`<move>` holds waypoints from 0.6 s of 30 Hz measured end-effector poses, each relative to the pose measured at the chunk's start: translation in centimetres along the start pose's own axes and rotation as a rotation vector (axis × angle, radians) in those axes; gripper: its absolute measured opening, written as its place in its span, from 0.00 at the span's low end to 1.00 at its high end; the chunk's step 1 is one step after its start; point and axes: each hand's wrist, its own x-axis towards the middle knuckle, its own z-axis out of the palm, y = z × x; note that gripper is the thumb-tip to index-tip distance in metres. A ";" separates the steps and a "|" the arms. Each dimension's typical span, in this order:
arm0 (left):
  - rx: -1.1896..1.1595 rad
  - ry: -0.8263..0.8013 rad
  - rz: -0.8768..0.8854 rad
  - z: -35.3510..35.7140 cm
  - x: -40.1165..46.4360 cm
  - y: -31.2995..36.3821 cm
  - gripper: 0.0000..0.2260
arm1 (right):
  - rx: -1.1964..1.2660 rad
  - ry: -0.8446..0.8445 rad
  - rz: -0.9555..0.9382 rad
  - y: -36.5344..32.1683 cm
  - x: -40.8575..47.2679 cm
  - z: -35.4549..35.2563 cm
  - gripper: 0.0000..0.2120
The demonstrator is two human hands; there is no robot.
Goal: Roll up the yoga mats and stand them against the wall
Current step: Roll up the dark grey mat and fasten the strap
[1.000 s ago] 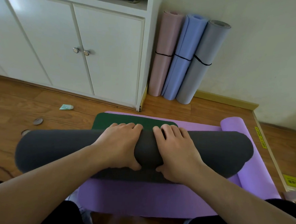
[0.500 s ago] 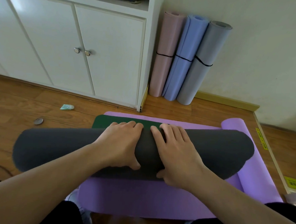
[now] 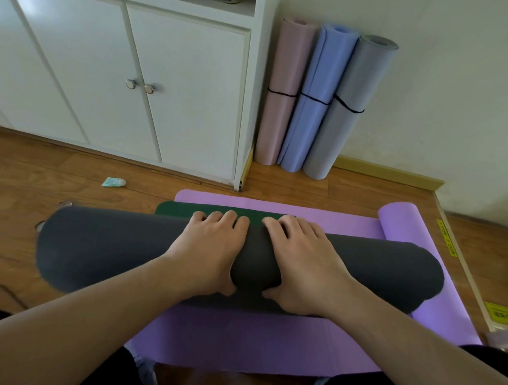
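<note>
The dark roll [image 3: 102,249] lies across the purple mat [image 3: 239,338] on the floor, its far edge near the cupboard [image 3: 179,85]. Left hand [image 3: 205,254] and right hand [image 3: 305,262] each grip the roll's middle, fingers curled over it.

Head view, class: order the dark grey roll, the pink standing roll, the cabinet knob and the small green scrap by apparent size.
1. dark grey roll, though it lies nearest the camera
2. pink standing roll
3. small green scrap
4. cabinet knob, close to the scrap
</note>
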 end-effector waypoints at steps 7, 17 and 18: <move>-0.125 -0.063 -0.004 -1.3 -0.1 -0.7 0.43 | 0.012 -0.018 -0.022 -0.3 0.0 -0.5 0.60; 0.005 -0.015 0.010 0.3 -0.3 1.0 0.47 | 0.085 0.003 -0.045 0.4 0.2 -0.1 0.48; -0.026 -0.024 0.008 0.3 -0.1 0.9 0.45 | 0.088 -0.012 -0.044 0.3 0.1 -0.1 0.49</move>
